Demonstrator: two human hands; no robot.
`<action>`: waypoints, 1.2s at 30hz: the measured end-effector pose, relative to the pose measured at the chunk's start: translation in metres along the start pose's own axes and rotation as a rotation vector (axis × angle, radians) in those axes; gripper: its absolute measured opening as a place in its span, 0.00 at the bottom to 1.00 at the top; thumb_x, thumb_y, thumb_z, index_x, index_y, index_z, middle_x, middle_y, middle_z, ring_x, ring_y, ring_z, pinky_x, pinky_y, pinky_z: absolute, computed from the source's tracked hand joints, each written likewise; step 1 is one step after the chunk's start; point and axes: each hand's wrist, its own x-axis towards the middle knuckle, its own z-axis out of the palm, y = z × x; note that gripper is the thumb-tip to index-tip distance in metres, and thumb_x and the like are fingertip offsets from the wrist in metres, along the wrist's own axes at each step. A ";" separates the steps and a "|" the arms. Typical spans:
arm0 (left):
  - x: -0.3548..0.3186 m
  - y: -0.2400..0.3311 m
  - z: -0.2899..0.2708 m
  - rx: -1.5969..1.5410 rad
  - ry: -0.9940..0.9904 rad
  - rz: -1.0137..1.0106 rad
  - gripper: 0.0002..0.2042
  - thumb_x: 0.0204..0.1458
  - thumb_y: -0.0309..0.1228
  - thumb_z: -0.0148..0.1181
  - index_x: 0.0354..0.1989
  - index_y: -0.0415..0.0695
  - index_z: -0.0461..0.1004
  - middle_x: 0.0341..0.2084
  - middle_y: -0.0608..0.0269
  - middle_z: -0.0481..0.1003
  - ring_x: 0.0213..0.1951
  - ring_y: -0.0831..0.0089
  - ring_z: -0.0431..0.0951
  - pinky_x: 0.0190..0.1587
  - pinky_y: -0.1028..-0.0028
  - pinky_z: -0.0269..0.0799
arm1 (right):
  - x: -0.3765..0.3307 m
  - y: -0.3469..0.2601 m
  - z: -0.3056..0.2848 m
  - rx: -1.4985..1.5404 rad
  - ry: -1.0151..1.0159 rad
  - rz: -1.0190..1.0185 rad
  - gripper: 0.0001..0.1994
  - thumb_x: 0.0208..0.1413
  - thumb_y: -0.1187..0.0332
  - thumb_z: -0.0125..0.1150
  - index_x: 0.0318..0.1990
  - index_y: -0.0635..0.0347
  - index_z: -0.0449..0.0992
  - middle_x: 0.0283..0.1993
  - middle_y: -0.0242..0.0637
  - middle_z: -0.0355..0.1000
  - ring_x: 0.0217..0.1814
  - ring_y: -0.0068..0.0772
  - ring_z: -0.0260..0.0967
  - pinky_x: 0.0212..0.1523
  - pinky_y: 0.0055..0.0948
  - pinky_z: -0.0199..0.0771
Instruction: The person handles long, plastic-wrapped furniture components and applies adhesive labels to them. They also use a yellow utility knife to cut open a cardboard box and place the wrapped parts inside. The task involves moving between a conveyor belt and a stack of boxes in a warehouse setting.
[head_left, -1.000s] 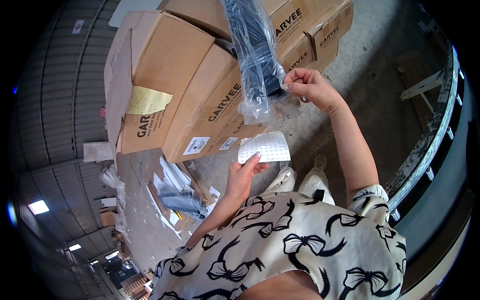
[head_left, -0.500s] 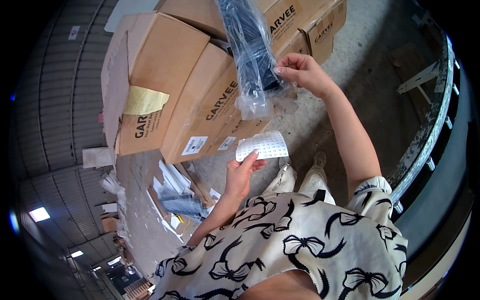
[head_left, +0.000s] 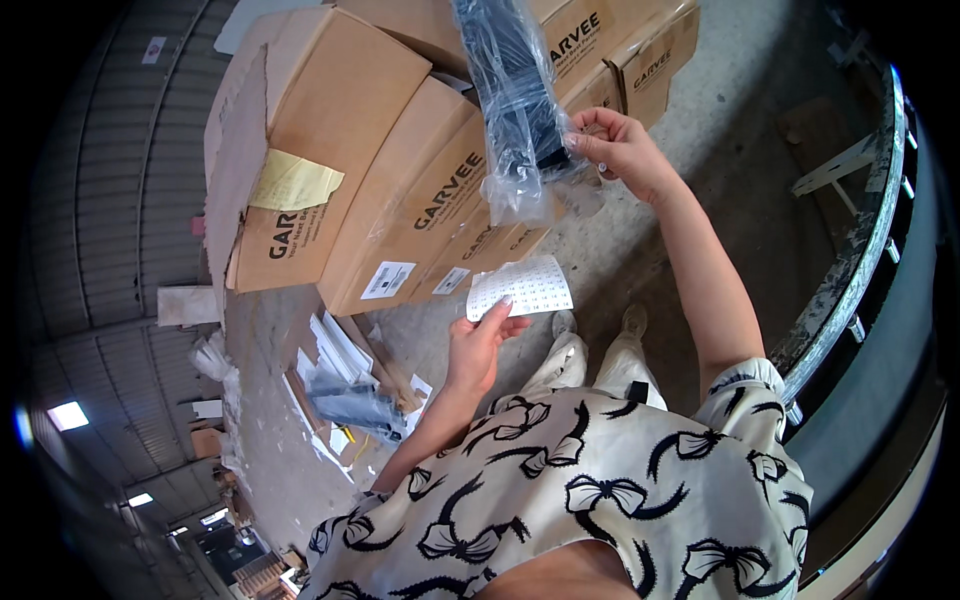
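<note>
A white sheet of small printed labels [head_left: 520, 284] is held by my left hand [head_left: 478, 350], the thumb pressing on top and the fingers beneath. Beyond it, a long black part in a clear plastic bag [head_left: 520, 105] lies over the cardboard boxes, its near end toward me. At the right edge of that end is my right hand [head_left: 625, 155], its thumb and index finger closed on the bag's edge. The other fingers of this hand are curled, and a small pale round spot shows beneath them. Loose clear plastic hangs off the near end of the bag.
Several large cardboard boxes [head_left: 375, 190] stand in a row ahead and left, one with a yellowish paper [head_left: 295, 182] on its side. White strips and a wrapped dark bundle [head_left: 355, 400] lie on the floor at left. A metal-edged roller conveyor [head_left: 880, 260] curves along the right.
The view has shifted slightly. My right hand has moved a little down along the edge of the bagged part. My left hand keeps hold of the label sheet.
</note>
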 end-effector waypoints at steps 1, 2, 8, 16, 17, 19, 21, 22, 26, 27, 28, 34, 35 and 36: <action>-0.001 -0.001 -0.002 0.002 -0.003 -0.001 0.10 0.54 0.28 0.53 0.41 0.36 0.72 0.34 0.57 0.76 0.32 0.69 0.77 0.36 0.74 0.70 | -0.003 0.003 0.002 0.043 0.007 0.006 0.12 0.48 0.62 0.65 0.39 0.54 0.72 0.22 0.19 0.66 0.21 0.08 0.55 0.19 0.13 0.48; -0.001 -0.002 -0.003 0.004 -0.006 -0.002 0.11 0.54 0.28 0.53 0.43 0.37 0.71 0.35 0.57 0.75 0.33 0.68 0.77 0.36 0.73 0.70 | -0.006 0.006 0.002 0.087 0.014 0.010 0.13 0.48 0.62 0.65 0.39 0.54 0.71 0.22 0.19 0.66 0.21 0.08 0.55 0.18 0.13 0.47; -0.001 -0.004 -0.007 0.025 -0.009 -0.012 0.11 0.54 0.29 0.53 0.43 0.36 0.70 0.35 0.56 0.75 0.34 0.67 0.77 0.36 0.73 0.70 | -0.008 0.020 0.005 0.352 -0.044 0.059 0.13 0.47 0.62 0.67 0.36 0.52 0.69 0.24 0.19 0.63 0.20 0.10 0.54 0.17 0.14 0.48; 0.006 0.001 0.000 0.023 0.022 0.024 0.11 0.55 0.30 0.53 0.42 0.37 0.70 0.34 0.57 0.75 0.32 0.69 0.77 0.34 0.74 0.70 | -0.007 0.027 -0.004 0.391 -0.105 0.193 0.11 0.45 0.66 0.67 0.34 0.52 0.70 0.24 0.20 0.64 0.20 0.11 0.54 0.17 0.14 0.48; 0.009 0.003 -0.002 0.019 0.056 0.045 0.11 0.55 0.31 0.53 0.42 0.37 0.71 0.34 0.58 0.75 0.31 0.70 0.77 0.34 0.76 0.69 | -0.009 0.026 -0.002 0.385 -0.090 0.193 0.11 0.45 0.67 0.67 0.34 0.52 0.70 0.24 0.20 0.64 0.20 0.11 0.54 0.17 0.14 0.47; 0.014 0.011 -0.003 -0.010 0.118 0.096 0.11 0.55 0.33 0.53 0.42 0.37 0.70 0.34 0.59 0.75 0.30 0.71 0.77 0.32 0.77 0.68 | -0.018 0.022 0.000 0.370 -0.015 0.156 0.11 0.46 0.68 0.66 0.34 0.53 0.70 0.22 0.19 0.63 0.19 0.10 0.54 0.17 0.15 0.47; 0.016 0.023 -0.008 -0.066 0.189 0.120 0.11 0.55 0.33 0.53 0.42 0.38 0.69 0.35 0.58 0.74 0.29 0.70 0.77 0.30 0.76 0.68 | -0.032 0.010 0.006 0.350 0.084 0.087 0.10 0.46 0.68 0.65 0.34 0.53 0.70 0.20 0.18 0.62 0.18 0.10 0.53 0.16 0.15 0.47; 0.018 0.028 -0.011 -0.096 0.224 0.133 0.12 0.56 0.33 0.53 0.42 0.38 0.68 0.35 0.58 0.74 0.29 0.70 0.77 0.29 0.76 0.68 | -0.038 0.005 0.013 0.262 0.095 0.024 0.10 0.47 0.68 0.65 0.34 0.54 0.70 0.19 0.17 0.62 0.17 0.10 0.52 0.16 0.16 0.47; 0.028 0.046 -0.005 -0.272 0.322 0.249 0.13 0.56 0.35 0.53 0.42 0.37 0.66 0.35 0.59 0.73 0.28 0.68 0.77 0.27 0.75 0.68 | -0.060 -0.007 0.052 -0.196 0.144 -0.202 0.14 0.44 0.69 0.67 0.38 0.54 0.71 0.14 0.22 0.60 0.15 0.15 0.55 0.17 0.20 0.52; 0.031 0.049 -0.003 -0.290 0.295 0.301 0.15 0.56 0.36 0.52 0.44 0.36 0.64 0.36 0.59 0.72 0.31 0.65 0.78 0.28 0.73 0.72 | -0.063 -0.009 0.063 -0.375 0.178 -0.271 0.16 0.43 0.67 0.67 0.40 0.54 0.70 0.14 0.26 0.62 0.15 0.21 0.59 0.17 0.23 0.57; 0.032 0.054 0.002 -0.332 0.282 0.319 0.16 0.56 0.36 0.52 0.45 0.37 0.63 0.38 0.59 0.72 0.32 0.64 0.78 0.28 0.71 0.73 | -0.063 -0.010 0.072 -0.554 0.211 -0.342 0.18 0.41 0.66 0.68 0.41 0.53 0.70 0.14 0.30 0.65 0.15 0.26 0.63 0.18 0.26 0.61; 0.046 0.078 0.046 -0.547 0.038 0.409 0.15 0.58 0.37 0.48 0.48 0.39 0.62 0.46 0.60 0.69 0.43 0.60 0.75 0.40 0.58 0.76 | -0.046 -0.007 0.089 -0.996 0.426 -0.568 0.11 0.46 0.64 0.61 0.38 0.50 0.74 0.19 0.38 0.71 0.21 0.41 0.70 0.22 0.35 0.69; 0.047 0.080 0.055 -0.565 0.007 0.390 0.15 0.58 0.37 0.48 0.48 0.39 0.62 0.46 0.60 0.68 0.45 0.61 0.74 0.41 0.58 0.76 | -0.044 -0.009 0.088 -0.989 0.440 -0.591 0.09 0.46 0.64 0.60 0.37 0.50 0.75 0.19 0.38 0.71 0.21 0.41 0.70 0.23 0.35 0.69; 0.047 0.083 0.062 -0.582 -0.019 0.374 0.16 0.58 0.37 0.48 0.48 0.40 0.62 0.47 0.60 0.68 0.47 0.62 0.72 0.43 0.57 0.75 | -0.042 -0.011 0.090 -0.978 0.448 -0.615 0.07 0.47 0.65 0.60 0.35 0.51 0.76 0.19 0.38 0.71 0.21 0.41 0.71 0.23 0.35 0.69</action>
